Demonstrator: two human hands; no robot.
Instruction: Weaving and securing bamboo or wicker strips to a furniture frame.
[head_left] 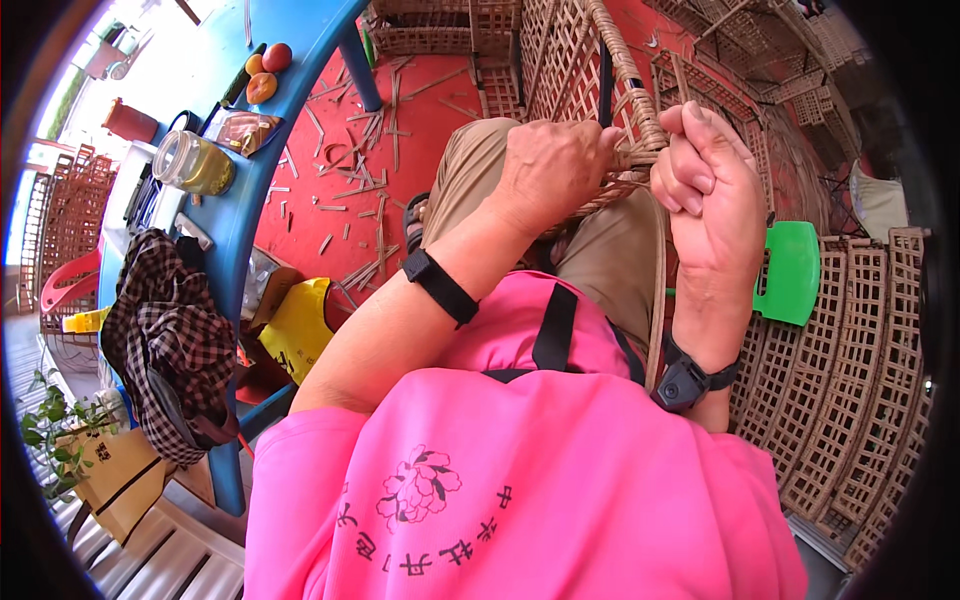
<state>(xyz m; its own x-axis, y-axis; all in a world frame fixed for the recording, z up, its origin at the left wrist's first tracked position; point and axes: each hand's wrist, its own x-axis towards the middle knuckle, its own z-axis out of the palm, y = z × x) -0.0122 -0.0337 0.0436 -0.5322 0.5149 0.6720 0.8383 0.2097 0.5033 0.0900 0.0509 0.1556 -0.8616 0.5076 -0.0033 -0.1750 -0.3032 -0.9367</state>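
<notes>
A woven wicker piece [562,70] with a thick wrapped rim [632,95] stands in front of me, its lower corner between my knees. My left hand [556,165] is closed at that corner, knuckles up, gripping the wicker; its fingertips are hidden. Just right of the rim, my right hand [712,185] is raised with the fingers curled and the thumb pressed to the forefinger. A narrow cane strip [657,300] runs down from beside this hand toward my lap. The pinch seems to be on that strip, partly hidden by the fingers.
At left, a blue table [310,50] carries a glass jar [195,163], fruit [262,88] and a checked cloth [170,340]. Cane offcuts [370,150] litter the red floor. A green plastic seat [790,272] and stacked wicker panels [840,370] are at right.
</notes>
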